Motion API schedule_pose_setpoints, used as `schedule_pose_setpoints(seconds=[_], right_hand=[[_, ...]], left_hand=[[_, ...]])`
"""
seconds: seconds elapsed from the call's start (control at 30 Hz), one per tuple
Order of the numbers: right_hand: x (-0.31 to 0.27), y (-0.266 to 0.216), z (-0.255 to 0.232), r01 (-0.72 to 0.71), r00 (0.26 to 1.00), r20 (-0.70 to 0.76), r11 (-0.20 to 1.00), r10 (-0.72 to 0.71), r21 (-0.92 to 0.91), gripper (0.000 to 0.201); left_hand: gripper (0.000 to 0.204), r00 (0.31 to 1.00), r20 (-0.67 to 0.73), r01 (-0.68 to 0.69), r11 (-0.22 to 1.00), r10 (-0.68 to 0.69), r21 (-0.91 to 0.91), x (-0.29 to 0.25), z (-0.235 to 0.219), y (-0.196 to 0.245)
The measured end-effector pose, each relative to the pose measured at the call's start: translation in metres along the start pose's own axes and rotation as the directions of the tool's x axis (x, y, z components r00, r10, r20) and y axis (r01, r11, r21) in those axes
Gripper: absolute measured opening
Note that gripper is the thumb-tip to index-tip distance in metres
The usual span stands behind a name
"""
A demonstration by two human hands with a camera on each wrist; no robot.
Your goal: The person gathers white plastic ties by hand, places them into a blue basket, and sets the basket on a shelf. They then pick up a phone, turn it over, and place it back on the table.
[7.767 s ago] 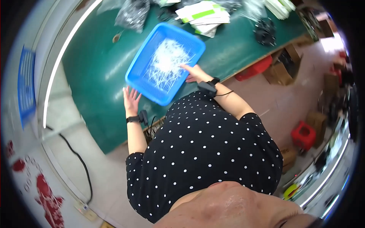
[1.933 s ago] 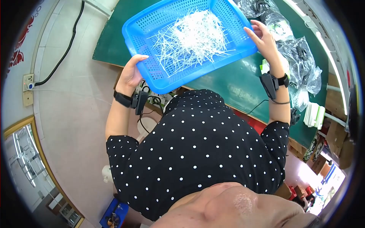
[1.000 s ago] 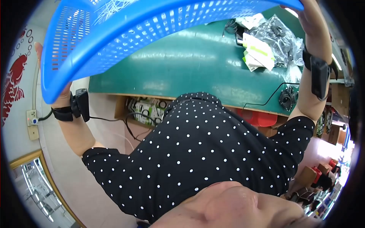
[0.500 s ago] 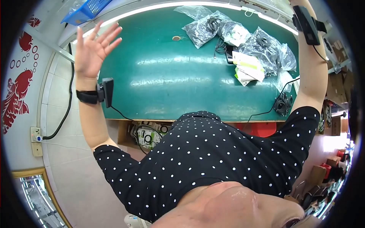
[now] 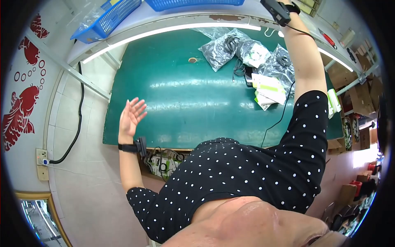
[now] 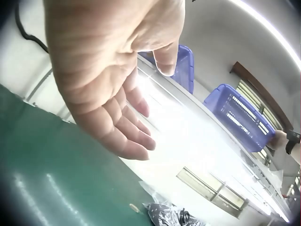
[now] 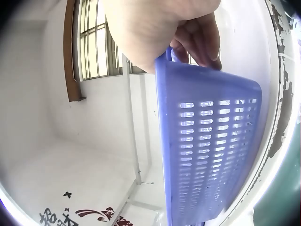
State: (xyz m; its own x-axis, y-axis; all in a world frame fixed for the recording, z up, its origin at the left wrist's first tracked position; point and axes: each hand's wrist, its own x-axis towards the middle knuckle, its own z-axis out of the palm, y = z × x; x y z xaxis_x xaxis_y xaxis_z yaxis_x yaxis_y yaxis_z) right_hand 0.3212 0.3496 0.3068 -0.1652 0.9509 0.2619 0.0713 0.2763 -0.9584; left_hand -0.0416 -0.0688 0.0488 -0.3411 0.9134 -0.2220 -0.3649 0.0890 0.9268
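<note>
A blue perforated plastic basket (image 5: 193, 5) stands on the shelf above the table, cut off by the top of the head view. My right hand (image 7: 174, 28) grips its end, fingers curled over the rim in the right wrist view. In the left wrist view the same basket (image 6: 242, 120) shows with the right hand at its far end. Its contents are mostly hidden behind the slotted wall. My left hand (image 5: 132, 117) hangs in the air over the left part of the green table, palm up, fingers loosely spread, holding nothing.
Another blue basket (image 5: 107, 22) with clear plastic in it sits on the shelf's left end. The white shelf edge (image 5: 164, 22) carries a light tube. On the green table (image 5: 177, 94) lie bagged black cables (image 5: 224, 49) and white-green packets (image 5: 269, 88).
Both hands lifted the basket of thin white sticks from over the table to the shelf. My left hand let go and has come down; the right arm has shifted inward.
</note>
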Motion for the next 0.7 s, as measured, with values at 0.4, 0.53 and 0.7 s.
schedule_pose_setpoints(seconds=[0.4,0.53,0.7], right_hand=[[0.045,0.039,0.011,-0.080,0.965,0.260,0.981,0.032,0.178,0.039],[0.036,0.043,0.006,-0.123,0.926,0.377,0.962,0.023,0.243,0.042],[-0.019,0.040,-0.025,0.177,0.977,-0.116,0.984,-0.176,-0.007,0.037]], left_hand=[[0.047,0.976,-0.169,0.092,0.967,-0.135,-0.239,-0.004,-0.050,-0.091],[0.046,0.970,-0.163,0.141,0.960,-0.183,-0.241,0.004,-0.041,-0.114],[0.045,0.949,-0.171,0.247,0.961,-0.266,-0.124,0.018,-0.029,-0.142]])
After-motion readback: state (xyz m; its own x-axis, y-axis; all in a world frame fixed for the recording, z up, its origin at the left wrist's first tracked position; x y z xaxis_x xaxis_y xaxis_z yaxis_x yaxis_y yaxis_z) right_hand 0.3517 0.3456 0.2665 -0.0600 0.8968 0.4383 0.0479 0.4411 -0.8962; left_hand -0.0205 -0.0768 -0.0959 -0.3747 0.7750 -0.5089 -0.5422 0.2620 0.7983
